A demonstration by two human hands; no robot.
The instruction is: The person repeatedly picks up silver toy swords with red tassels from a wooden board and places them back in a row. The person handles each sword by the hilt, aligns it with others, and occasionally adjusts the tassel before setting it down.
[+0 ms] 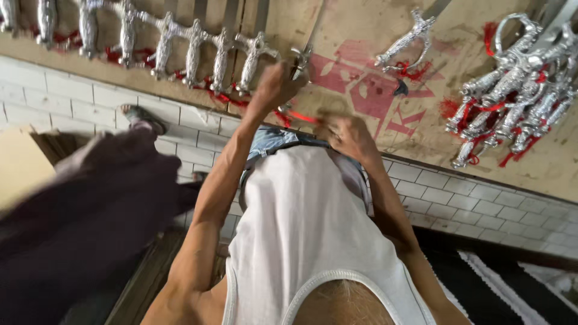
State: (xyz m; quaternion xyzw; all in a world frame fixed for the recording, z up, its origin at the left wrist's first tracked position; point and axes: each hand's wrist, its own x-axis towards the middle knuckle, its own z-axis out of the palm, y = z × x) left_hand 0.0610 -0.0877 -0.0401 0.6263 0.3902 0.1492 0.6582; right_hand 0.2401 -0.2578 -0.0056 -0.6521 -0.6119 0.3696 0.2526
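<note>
- Your left hand [274,87], at upper centre of the frame, is closed around the silver hilt of a sword [301,60], whose blade runs up toward the top edge.
- Your right hand [349,137] sits just right of centre, lower than the left, fingers curled narrow over the board; it is blurred, so you cannot tell whether it grips anything.
- A red cord [301,116] lies between your two hands, just below the held hilt.
- The work lies on a brown board [361,36] stained with red marks, filling the upper frame.
- A row of silver hilts [180,45] lines the board's edge at upper left, close beside your left hand.
- A single hilt [409,37] lies above your right hand, apart from it.
- A heap of hilts with red tassels [518,84] sits at upper right, well apart.
- A person in dark clothing [78,216] crowds the left side, with a sandalled foot [141,117] on the white tiled floor [481,198].
</note>
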